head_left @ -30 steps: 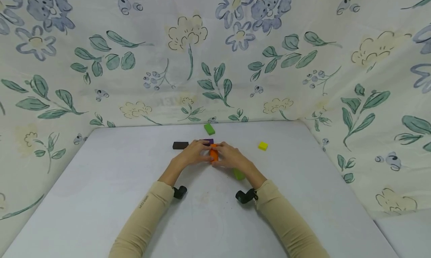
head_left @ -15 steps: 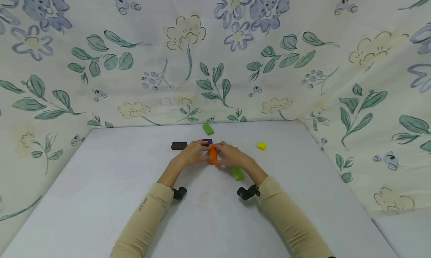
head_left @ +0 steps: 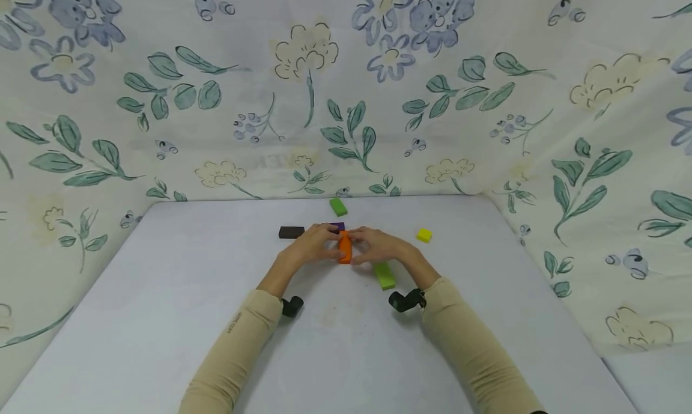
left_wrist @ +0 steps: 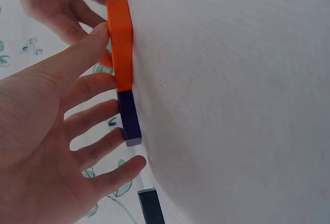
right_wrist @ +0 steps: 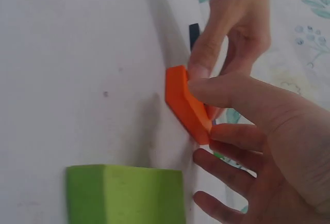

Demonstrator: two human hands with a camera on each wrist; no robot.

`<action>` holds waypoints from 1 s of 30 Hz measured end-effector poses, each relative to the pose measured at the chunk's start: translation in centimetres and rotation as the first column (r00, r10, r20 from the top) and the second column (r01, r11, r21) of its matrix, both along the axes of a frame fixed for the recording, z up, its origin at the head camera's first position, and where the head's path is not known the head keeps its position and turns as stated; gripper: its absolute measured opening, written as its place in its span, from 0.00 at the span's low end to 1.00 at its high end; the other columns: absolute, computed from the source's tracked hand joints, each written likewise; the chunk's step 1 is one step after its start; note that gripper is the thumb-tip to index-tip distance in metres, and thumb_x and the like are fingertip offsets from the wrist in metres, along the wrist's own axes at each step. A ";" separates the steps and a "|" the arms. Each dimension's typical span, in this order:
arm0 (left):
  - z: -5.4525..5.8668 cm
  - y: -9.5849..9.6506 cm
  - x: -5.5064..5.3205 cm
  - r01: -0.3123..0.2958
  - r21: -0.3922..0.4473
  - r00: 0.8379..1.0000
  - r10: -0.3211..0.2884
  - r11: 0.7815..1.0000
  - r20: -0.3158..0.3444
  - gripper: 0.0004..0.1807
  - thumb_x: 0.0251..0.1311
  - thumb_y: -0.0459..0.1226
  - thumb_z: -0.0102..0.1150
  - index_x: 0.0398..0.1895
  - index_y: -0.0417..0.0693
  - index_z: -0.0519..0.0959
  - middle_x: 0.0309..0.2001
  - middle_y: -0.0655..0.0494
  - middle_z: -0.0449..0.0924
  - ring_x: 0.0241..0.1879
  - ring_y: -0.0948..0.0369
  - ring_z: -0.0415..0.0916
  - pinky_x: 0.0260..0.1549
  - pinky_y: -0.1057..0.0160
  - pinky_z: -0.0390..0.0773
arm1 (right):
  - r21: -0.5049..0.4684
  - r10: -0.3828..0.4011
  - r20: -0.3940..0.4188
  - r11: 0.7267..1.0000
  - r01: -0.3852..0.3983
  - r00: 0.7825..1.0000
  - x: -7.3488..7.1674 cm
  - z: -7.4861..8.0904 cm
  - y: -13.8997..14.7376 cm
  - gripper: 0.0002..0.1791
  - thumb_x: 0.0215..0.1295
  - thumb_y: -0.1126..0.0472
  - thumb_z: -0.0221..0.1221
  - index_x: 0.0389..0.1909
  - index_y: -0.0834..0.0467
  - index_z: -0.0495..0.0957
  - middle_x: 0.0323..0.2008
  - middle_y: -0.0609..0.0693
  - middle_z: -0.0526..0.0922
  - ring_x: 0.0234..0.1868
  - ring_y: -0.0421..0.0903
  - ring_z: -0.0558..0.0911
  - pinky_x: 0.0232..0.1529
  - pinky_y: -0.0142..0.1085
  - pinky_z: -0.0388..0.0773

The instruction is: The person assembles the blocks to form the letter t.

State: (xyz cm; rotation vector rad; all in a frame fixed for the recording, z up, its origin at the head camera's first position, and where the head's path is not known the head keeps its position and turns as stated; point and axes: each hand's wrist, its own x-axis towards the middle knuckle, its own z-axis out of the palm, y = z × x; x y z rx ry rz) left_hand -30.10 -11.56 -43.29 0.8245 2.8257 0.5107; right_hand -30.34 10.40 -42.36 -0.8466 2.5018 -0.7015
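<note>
An orange block point(head_left: 345, 252) lies on the white table with its far end against a dark purple block point(head_left: 339, 226). My left hand point(head_left: 315, 244) holds the orange block from the left, its thumb point(left_wrist: 100, 35) on the near part. In the left wrist view its other fingers spread loosely along the purple block point(left_wrist: 130, 116). My right hand point(head_left: 380, 244) is at the right side of the orange block, fingers relaxed and apart. In the right wrist view its thumb overlaps the orange block point(right_wrist: 180, 100), and its index fingertip is right at one end.
A light green block point(head_left: 385, 276) lies under the right wrist. A black block point(head_left: 291, 232) is left of the purple one. Farther back is another green block point(head_left: 338, 207), and a yellow block point(head_left: 424, 235) sits to the right. Patterned cloth point(head_left: 303, 101) hangs behind the table point(head_left: 162, 294).
My right hand has eased to the right, away from the orange block, uncovering more of it and of the nearer green block. The left hand stays in place.
</note>
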 end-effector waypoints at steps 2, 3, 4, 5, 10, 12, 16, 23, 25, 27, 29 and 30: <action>0.0 0.0 -0.1 -0.001 -0.002 1.000 0.001 1.000 -0.009 0.31 0.60 0.51 0.65 0.61 0.42 0.77 0.70 0.43 0.67 0.68 0.39 0.63 0.67 0.41 0.64 | -0.003 -0.007 0.007 1.000 0.007 1.000 -0.3 0.0 0.1 0.37 0.64 0.51 0.63 0.72 0.55 0.64 0.72 0.55 0.65 0.71 0.55 0.66 0.71 0.55 0.61; 0.0 0.0 -0.1 -0.002 -0.001 1.000 0.002 1.000 -0.010 0.31 0.60 0.51 0.65 0.61 0.42 0.77 0.70 0.43 0.68 0.68 0.39 0.63 0.67 0.41 0.64 | -0.005 -0.010 0.010 1.000 0.010 1.000 -0.4 0.1 0.1 0.35 0.65 0.51 0.63 0.71 0.55 0.65 0.71 0.55 0.66 0.70 0.55 0.67 0.70 0.55 0.62; 0.0 0.0 -0.1 -0.003 0.000 1.000 0.003 1.000 -0.012 0.31 0.60 0.50 0.65 0.62 0.43 0.77 0.70 0.43 0.68 0.68 0.39 0.63 0.66 0.41 0.64 | -0.009 -0.015 0.019 1.000 0.015 1.000 -0.5 0.2 0.1 0.34 0.65 0.51 0.62 0.71 0.55 0.66 0.71 0.55 0.67 0.69 0.54 0.68 0.70 0.54 0.63; 0.0 0.0 -0.1 -0.004 0.000 1.000 0.004 1.000 -0.011 0.31 0.60 0.50 0.65 0.63 0.43 0.76 0.70 0.43 0.68 0.68 0.39 0.63 0.66 0.41 0.64 | -0.010 -0.014 0.024 1.000 0.014 1.000 -0.6 0.2 0.2 0.34 0.65 0.52 0.62 0.71 0.56 0.67 0.71 0.54 0.67 0.69 0.54 0.69 0.70 0.54 0.64; 0.0 0.0 0.1 0.002 0.001 1.000 -0.002 1.000 -0.004 0.33 0.60 0.50 0.65 0.65 0.44 0.74 0.70 0.42 0.67 0.68 0.39 0.63 0.67 0.41 0.64 | 0.001 0.019 0.015 1.000 -0.019 1.000 -1.0 0.4 0.3 0.31 0.67 0.51 0.60 0.69 0.57 0.69 0.71 0.55 0.68 0.66 0.54 0.71 0.68 0.52 0.67; 0.0 0.1 0.2 0.005 0.001 1.000 -0.005 1.000 -0.009 0.32 0.61 0.50 0.65 0.65 0.45 0.74 0.70 0.42 0.67 0.67 0.39 0.63 0.66 0.41 0.64 | 0.006 0.026 -0.003 1.000 -0.026 1.000 -1.1 0.4 0.3 0.30 0.68 0.51 0.59 0.68 0.57 0.70 0.70 0.55 0.69 0.65 0.54 0.73 0.66 0.52 0.68; 0.0 0.1 0.3 -0.006 -0.006 1.000 0.006 1.000 -0.004 0.31 0.61 0.51 0.64 0.65 0.47 0.74 0.71 0.44 0.66 0.68 0.40 0.62 0.66 0.41 0.65 | -0.007 0.001 -0.029 1.000 -0.001 1.000 -1.7 0.7 0.1 0.27 0.69 0.52 0.58 0.65 0.59 0.73 0.66 0.57 0.74 0.61 0.54 0.76 0.62 0.49 0.73; 0.0 0.2 0.1 -0.026 -0.052 1.000 0.027 0.998 0.012 0.31 0.62 0.53 0.62 0.67 0.53 0.73 0.72 0.46 0.63 0.70 0.41 0.59 0.66 0.41 0.64 | -0.066 -0.144 -0.048 0.988 0.141 0.988 -3.8 0.9 -0.4 0.27 0.68 0.52 0.58 0.62 0.65 0.75 0.59 0.60 0.80 0.58 0.55 0.80 0.59 0.46 0.77; 0.1 0.2 0.1 -0.022 -0.061 1.000 0.023 0.998 0.015 0.31 0.62 0.53 0.61 0.67 0.53 0.72 0.72 0.46 0.63 0.69 0.40 0.60 0.66 0.41 0.64 | -0.069 -0.195 -0.049 0.979 0.192 0.980 -4.3 0.8 -0.6 0.27 0.69 0.51 0.58 0.62 0.64 0.75 0.58 0.60 0.80 0.59 0.55 0.79 0.60 0.47 0.76; 0.1 0.2 0.1 -0.019 -0.065 1.000 0.020 0.998 0.018 0.31 0.62 0.53 0.61 0.67 0.52 0.72 0.72 0.46 0.63 0.69 0.40 0.60 0.66 0.41 0.64 | -0.065 -0.239 -0.049 0.970 0.236 0.970 -4.7 0.6 -0.8 0.28 0.69 0.50 0.58 0.62 0.63 0.74 0.57 0.60 0.81 0.57 0.55 0.79 0.59 0.46 0.77; 0.1 0.2 0.2 -0.016 -0.065 1.000 0.017 0.998 0.019 0.32 0.62 0.53 0.62 0.67 0.52 0.72 0.72 0.46 0.64 0.68 0.40 0.60 0.66 0.41 0.65 | -0.066 -0.282 -0.042 0.958 0.279 0.959 -5.0 0.5 -1.1 0.28 0.69 0.50 0.58 0.63 0.63 0.74 0.56 0.59 0.81 0.53 0.53 0.81 0.55 0.45 0.79; 0.1 0.2 0.2 -0.014 -0.064 1.000 0.015 0.998 0.019 0.32 0.62 0.53 0.62 0.66 0.51 0.73 0.72 0.46 0.64 0.68 0.40 0.61 0.66 0.41 0.66 | -0.069 -0.303 -0.043 0.952 0.299 0.952 -5.2 0.4 -1.2 0.28 0.69 0.50 0.58 0.63 0.63 0.74 0.55 0.59 0.82 0.51 0.52 0.82 0.51 0.43 0.80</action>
